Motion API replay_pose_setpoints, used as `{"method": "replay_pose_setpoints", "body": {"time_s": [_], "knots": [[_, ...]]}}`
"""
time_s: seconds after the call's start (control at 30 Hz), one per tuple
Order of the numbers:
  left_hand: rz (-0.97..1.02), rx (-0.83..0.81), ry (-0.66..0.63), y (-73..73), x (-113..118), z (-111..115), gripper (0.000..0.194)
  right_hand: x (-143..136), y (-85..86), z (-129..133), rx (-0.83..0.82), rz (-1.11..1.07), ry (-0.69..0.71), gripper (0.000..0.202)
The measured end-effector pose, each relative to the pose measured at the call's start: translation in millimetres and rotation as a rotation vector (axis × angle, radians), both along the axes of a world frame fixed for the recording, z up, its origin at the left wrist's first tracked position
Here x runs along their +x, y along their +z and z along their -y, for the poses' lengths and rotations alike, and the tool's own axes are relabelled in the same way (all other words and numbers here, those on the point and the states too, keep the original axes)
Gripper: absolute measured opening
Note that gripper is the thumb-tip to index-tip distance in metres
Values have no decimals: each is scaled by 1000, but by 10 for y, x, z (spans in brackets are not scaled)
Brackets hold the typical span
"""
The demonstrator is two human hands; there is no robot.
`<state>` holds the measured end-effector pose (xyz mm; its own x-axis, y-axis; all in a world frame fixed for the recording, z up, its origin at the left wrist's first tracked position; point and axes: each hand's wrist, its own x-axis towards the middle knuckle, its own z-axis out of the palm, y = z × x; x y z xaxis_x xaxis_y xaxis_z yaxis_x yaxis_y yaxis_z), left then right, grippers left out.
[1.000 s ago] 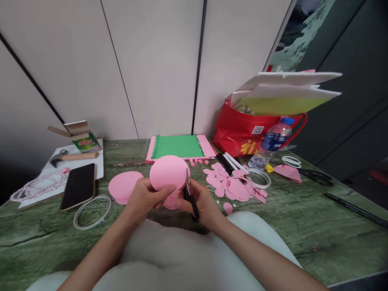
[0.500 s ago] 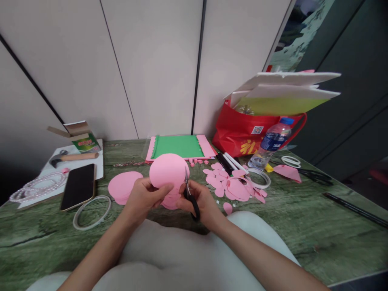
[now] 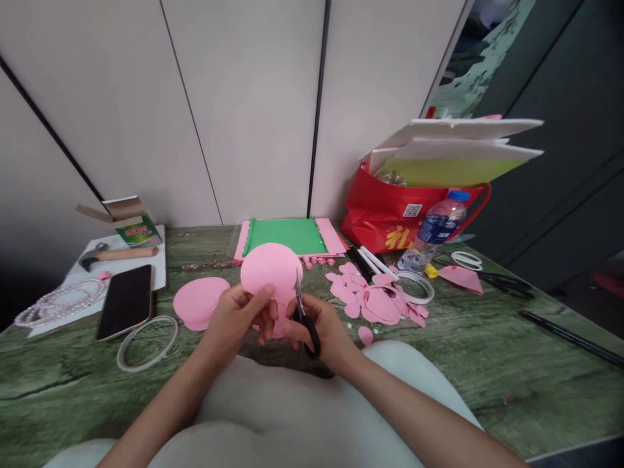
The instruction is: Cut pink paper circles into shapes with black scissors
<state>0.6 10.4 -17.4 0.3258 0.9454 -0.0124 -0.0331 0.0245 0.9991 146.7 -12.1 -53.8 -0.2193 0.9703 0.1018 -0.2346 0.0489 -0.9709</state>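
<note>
My left hand pinches a round pink paper disc by its lower edge, thumb in front. In my right hand is a pair of scissors with black handles, its blades pointing up along the disc's right edge. Whether the blades are apart is too small to tell. Below the disc, more pink paper shows partly behind my fingers. To the left lies a stack of pink paper discs. Pink paper cut-outs are heaped to the right.
Along the back are a green sheet on pink paper, a red bag and a water bottle. A phone, tape roll, hammer and bead strings sit left; a black pencil-like stick lies right.
The paper disc has risen slightly, and my left thumb has shifted up and left on it. My left fingers beneath are more exposed. The scissors stay at the disc's right edge.
</note>
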Motion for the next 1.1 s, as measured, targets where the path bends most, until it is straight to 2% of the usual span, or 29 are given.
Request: {"method": "replay_pose_setpoints", "body": {"time_s": [0.1, 0.3, 0.47, 1.1], "knots": [[-41, -1, -16, -12, 5, 11, 35, -6, -3, 6, 0, -12, 28, 39], [-218, 81, 89, -17, -25, 4, 41, -12, -5, 5, 3, -10, 55, 39], [-327, 146, 104, -32, -51, -3, 40, -5, 56, 10, 31, -15, 16, 43], [-338, 152, 77, -40, -72, 2, 41, 1, 71, 6, 54, -17, 15, 39]]}}
